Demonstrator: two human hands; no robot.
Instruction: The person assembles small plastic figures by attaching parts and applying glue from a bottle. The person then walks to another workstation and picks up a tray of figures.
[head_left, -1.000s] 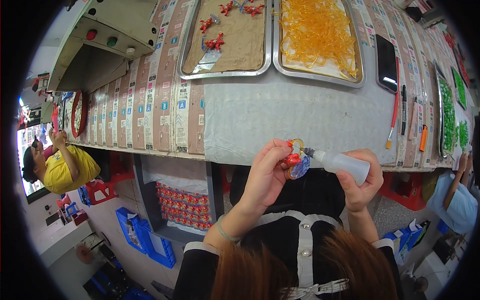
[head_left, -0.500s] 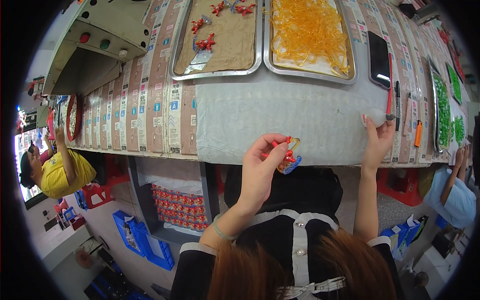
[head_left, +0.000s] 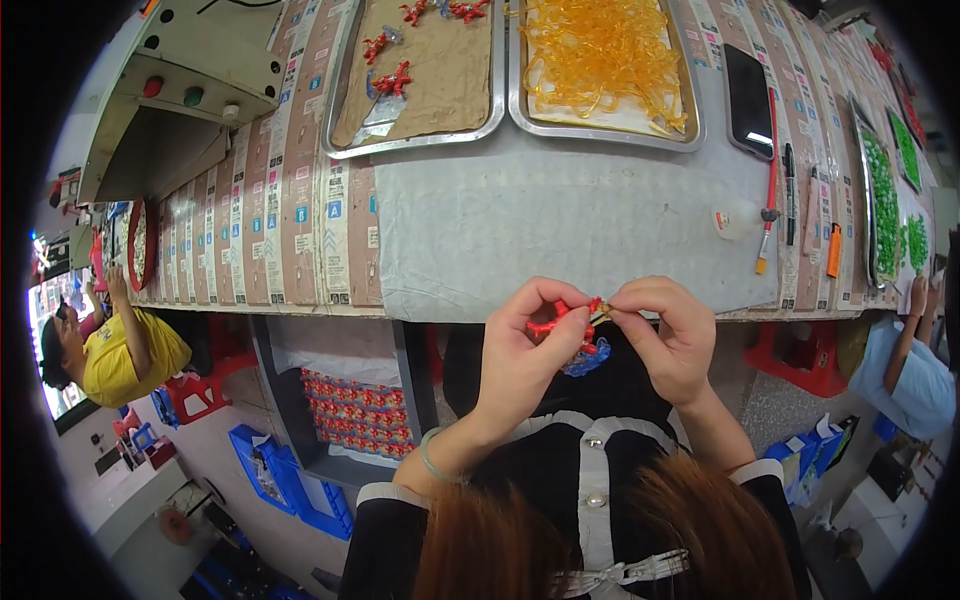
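A workshop: metal trays (head_left: 600, 136) of yellow strips (head_left: 600, 65) and red figures (head_left: 392, 80) line the far edge of the workbench (head_left: 300, 250), a push-button machine (head_left: 215, 75) stands toward its left end, co-workers (head_left: 135, 358) sit along the near edge, and near the blurred right end lie what look like green beads (head_left: 881, 205).

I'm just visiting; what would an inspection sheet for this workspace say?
Surface: pale sheet over a patterned bench top.
Job's things: red-and-blue figure; yellow piece; translucent bottle lying on its side; metal trays with red figures and amber strips.
Clutter: phone, red brush, black pen, orange item.
Hands: left hand holds the figure; right hand seems to pinch the yellow piece.
Cables: thin dark line atop the switch box, possibly a cable.
Surroundings: a person in yellow, another in light blue; red stools, blue crates.
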